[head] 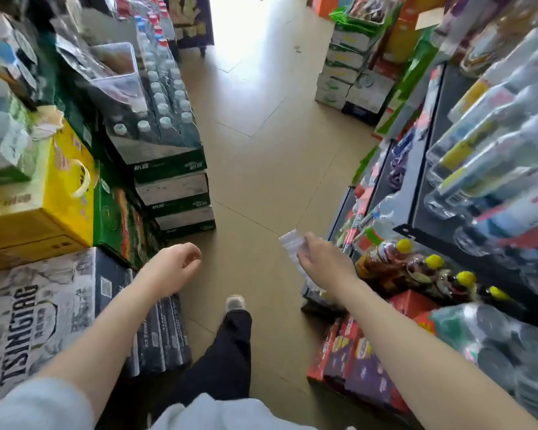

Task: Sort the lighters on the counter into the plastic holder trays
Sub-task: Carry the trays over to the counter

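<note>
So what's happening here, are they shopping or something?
A person is walking down a shop aisle between stacked drink cases and shelves of bottles. Their right hand holds a pale, see-through plastic piece, too blurred to name for sure. Their left hand is loosely curled with nothing in it. No lighters or counter are in view, so the sorting isn't happening right now.

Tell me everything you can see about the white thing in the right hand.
The white item is a thin, flat, pale piece, possibly clear plastic or paper; blur hides detail. The right hand pinches it, with one end jutting up and left past the fingers and a strip trailing below the hand. It hangs in the air above the tan floor.
</note>
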Motion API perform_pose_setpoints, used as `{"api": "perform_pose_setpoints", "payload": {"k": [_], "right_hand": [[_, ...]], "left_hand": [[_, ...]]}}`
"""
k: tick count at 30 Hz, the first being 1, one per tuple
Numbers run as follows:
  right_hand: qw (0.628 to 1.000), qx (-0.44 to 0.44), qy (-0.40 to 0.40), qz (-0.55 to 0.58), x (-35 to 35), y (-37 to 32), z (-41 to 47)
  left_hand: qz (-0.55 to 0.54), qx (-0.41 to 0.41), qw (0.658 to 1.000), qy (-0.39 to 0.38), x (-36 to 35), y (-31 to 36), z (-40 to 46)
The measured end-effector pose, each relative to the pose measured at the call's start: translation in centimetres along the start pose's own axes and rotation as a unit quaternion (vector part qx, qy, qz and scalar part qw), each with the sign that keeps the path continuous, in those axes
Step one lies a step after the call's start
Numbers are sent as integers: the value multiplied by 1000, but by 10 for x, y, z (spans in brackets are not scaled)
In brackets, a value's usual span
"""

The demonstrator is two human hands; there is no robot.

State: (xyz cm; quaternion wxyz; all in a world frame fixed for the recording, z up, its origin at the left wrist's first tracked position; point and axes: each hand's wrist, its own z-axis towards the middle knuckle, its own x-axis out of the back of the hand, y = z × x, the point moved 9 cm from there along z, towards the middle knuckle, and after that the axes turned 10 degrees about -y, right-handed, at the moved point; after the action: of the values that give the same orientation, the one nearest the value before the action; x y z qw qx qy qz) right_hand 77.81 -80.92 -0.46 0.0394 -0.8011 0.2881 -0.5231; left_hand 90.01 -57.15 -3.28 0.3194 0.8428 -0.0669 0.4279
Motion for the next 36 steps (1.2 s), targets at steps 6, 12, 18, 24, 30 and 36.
{"api": "perform_pose_setpoints", "payload": {"k": [6, 12, 18, 24, 30, 36], "right_hand": [[1000, -7, -17, -5, 82, -1, 160], [999, -45, -14, -13, 174, 42, 303], [997, -64, -33, -16, 255, 102, 460], [998, -15, -33, -52, 366, 93, 619], [992, 88, -61, -63, 444, 0, 769], [983, 161, -53, -75, 489, -95, 920]], "left_hand": [[-12, 38, 999, -21, 75, -6, 138], [-25, -4, 1000, -16, 165, 53, 295], [-51, -43, 998, 23, 240, 105, 463], [-74, 15, 997, 32, 305, 98, 604], [-126, 129, 980, 89, 386, 28, 699], [-155, 180, 965, 112, 467, -55, 802]]}}
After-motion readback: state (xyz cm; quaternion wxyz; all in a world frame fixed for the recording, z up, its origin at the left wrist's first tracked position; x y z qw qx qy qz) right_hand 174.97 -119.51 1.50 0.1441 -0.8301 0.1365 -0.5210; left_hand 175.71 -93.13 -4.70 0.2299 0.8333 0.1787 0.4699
